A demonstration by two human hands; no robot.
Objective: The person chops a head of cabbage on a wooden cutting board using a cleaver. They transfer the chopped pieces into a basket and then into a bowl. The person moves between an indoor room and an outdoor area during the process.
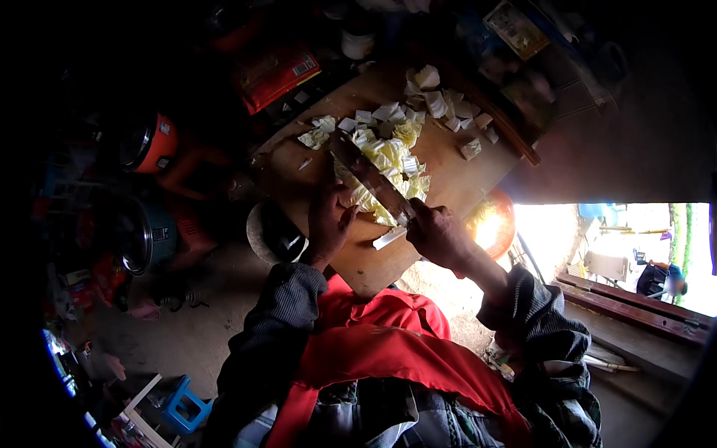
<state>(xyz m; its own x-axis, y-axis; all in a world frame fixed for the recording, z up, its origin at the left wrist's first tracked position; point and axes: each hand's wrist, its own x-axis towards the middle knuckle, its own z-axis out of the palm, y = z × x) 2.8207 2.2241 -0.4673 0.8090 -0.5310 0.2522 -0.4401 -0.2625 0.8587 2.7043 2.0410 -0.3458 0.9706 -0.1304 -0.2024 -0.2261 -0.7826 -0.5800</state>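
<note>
My right hand (441, 235) is wrapped round the handle of a kitchen knife (371, 176). The broad dark blade slants up and to the left across a heap of cut napa cabbage (385, 153). Against the left side of the cabbage rests my left hand (330, 220), its thumb apart from the fingers; the fingertips are partly hidden in shadow. Beneath everything lies a wooden cutting board (455, 175). More white cabbage pieces (441, 101) are strewn along its far side, and a pale strip (389, 237) lies near the knife handle.
An orange-red basket (493, 222) stands right of the board. Below its left edge is a round dark pan (275, 233). Farther left are a red cooker (153, 142) and a green one (146, 235). A red packet (276, 78) lies beyond. Outside the bright doorway, a person (661, 278) is visible.
</note>
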